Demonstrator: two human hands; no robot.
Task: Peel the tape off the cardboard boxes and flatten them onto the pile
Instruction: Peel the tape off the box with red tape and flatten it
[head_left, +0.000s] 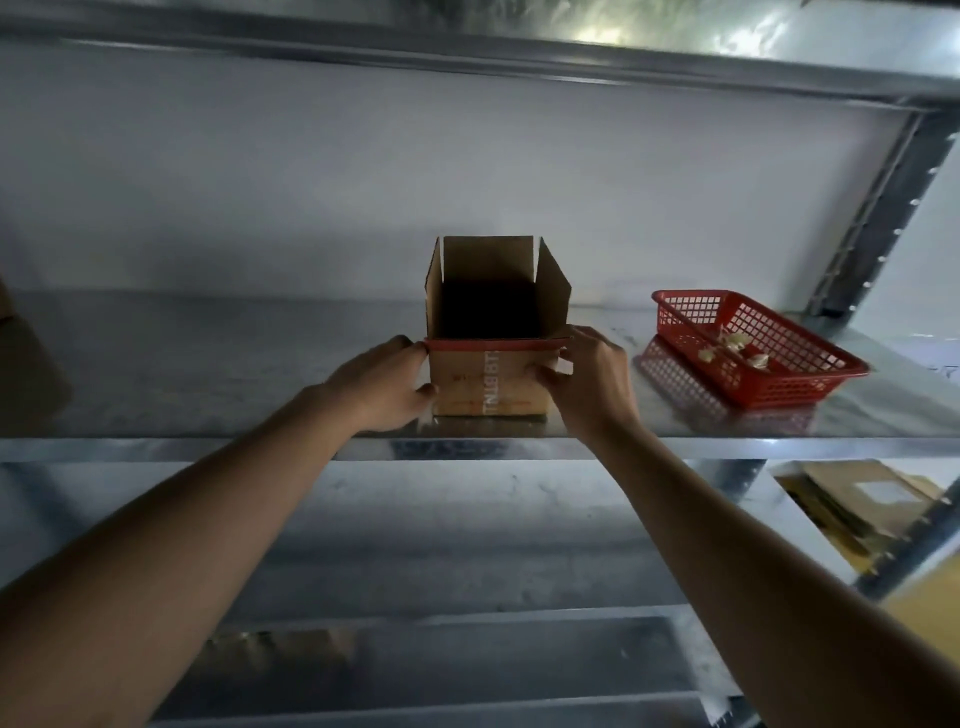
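A small brown cardboard box (491, 382) stands on the metal shelf (208, 395) with its top flaps open and upright. Red tape (493, 344) runs along its near top edge, and a strip of clear printed tape goes down the front face. My left hand (387, 384) grips the box's left front corner, thumb on the front. My right hand (587, 374) holds the right front corner, its fingers pinching at the front face near the red tape.
A red plastic basket (789, 387) with crumpled tape scraps sits on the shelf to the right. Flattened cardboard (852, 499) lies on a lower level at the right. A shelf post (872, 208) rises at the back right. More cardboard shows at the far left edge.
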